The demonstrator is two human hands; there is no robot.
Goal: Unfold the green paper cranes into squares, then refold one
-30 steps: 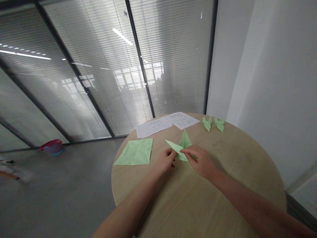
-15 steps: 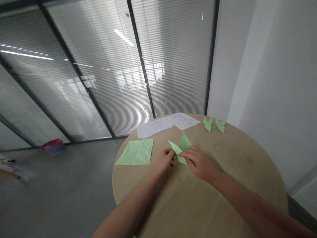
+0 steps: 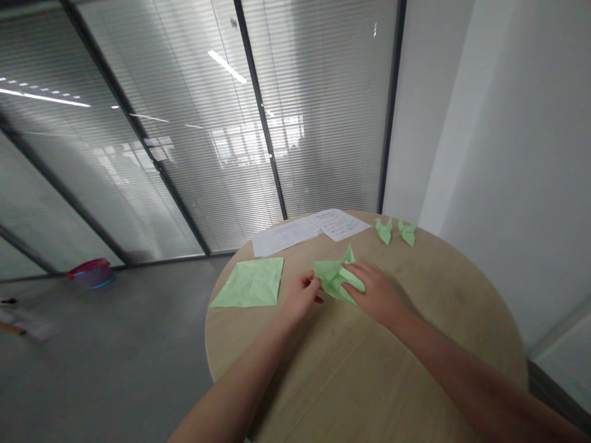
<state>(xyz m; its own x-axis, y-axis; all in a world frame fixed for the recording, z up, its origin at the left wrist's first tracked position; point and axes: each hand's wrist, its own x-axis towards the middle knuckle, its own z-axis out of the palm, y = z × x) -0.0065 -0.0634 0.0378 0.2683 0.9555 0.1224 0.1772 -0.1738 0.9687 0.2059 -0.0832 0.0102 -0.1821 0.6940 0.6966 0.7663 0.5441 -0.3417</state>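
Work in hand: one green paper piece (image 3: 329, 277), part folded, at mid-bench between the two hands; a narrow point rises at its far side, and the near layers stand loosely apart.
Right hand (image 3: 376, 294): grip closed about the right part of the piece, fingers over the top, thumb at the near side, a folded layer between them.
Left hand (image 3: 299, 295): fingers curled nearly closed, fingertips at the piece's left edge; whether they pinch the paper cannot be told.
Finished stock: two small green folded figures, the left figure (image 3: 383, 231) and the right figure (image 3: 407, 233), side by side and apart near the far right rim, each with raised points; judged complete.
Unworked stock: one green sheet (image 3: 252, 284), spread flat left of the left hand, crease marks across it; judged not yet made up.
Progress: by appearance, two figures done, one mid-fold, one sheet untouched by either hand. The held piece lacks the compact form of the pair; its folds look unsettled.
Printed matter: two white sheets, the left page (image 3: 284, 237) and the right page (image 3: 340, 224), meeting near the far rim; text too small to read.
Support: round wooden bench (image 3: 351, 363).
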